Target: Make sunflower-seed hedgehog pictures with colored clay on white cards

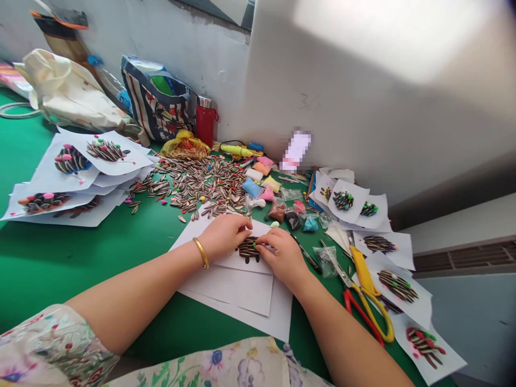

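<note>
A small hedgehog shape made of striped sunflower seeds (248, 249) lies on a white paper sheet (242, 290) on the green table. My left hand (223, 234), with a gold bangle at the wrist, rests on the sheet with its fingertips curled against the shape's upper left edge. My right hand (282, 256) is curled, its thumb and forefinger pinched at the shape's right edge, where a tiny green bit shows. What the pinch holds is too small to name.
A pile of loose sunflower seeds (197, 185) lies behind the sheet. Clay blocks and small bags (282, 207) sit to the right, with yellow and red scissors (366, 301) and finished seed pictures (397, 285). More finished sheets (76, 172) are stacked left. Bags and a red bottle (205, 123) stand by the wall.
</note>
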A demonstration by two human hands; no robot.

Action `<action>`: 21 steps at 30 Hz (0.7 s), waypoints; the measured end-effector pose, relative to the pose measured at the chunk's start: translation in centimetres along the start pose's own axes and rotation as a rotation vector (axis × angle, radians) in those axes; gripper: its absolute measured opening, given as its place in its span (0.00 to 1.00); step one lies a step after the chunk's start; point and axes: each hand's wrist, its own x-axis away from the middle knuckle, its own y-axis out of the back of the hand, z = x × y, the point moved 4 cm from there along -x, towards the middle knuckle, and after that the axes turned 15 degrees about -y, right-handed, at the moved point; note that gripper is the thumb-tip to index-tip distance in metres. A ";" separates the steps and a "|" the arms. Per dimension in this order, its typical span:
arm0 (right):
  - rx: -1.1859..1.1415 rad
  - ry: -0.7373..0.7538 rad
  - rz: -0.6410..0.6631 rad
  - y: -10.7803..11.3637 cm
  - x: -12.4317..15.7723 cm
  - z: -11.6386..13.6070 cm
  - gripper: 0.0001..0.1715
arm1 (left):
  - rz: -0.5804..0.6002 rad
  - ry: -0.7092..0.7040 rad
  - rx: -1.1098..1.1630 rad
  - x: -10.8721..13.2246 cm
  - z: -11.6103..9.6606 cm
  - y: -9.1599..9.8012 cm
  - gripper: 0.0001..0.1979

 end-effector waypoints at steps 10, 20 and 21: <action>0.227 -0.135 -0.065 2.9 -0.8 -3.6 0.10 | -0.030 -0.003 -0.012 0.0 -0.1 0.3 0.09; 0.022 -0.116 -0.060 3.0 -0.4 -2.3 0.10 | -0.155 -0.198 0.042 0.0 -1.6 0.9 0.07; -0.066 -0.132 -0.034 2.9 -0.3 -2.2 0.10 | -0.181 -0.239 0.042 0.1 -1.9 1.0 0.08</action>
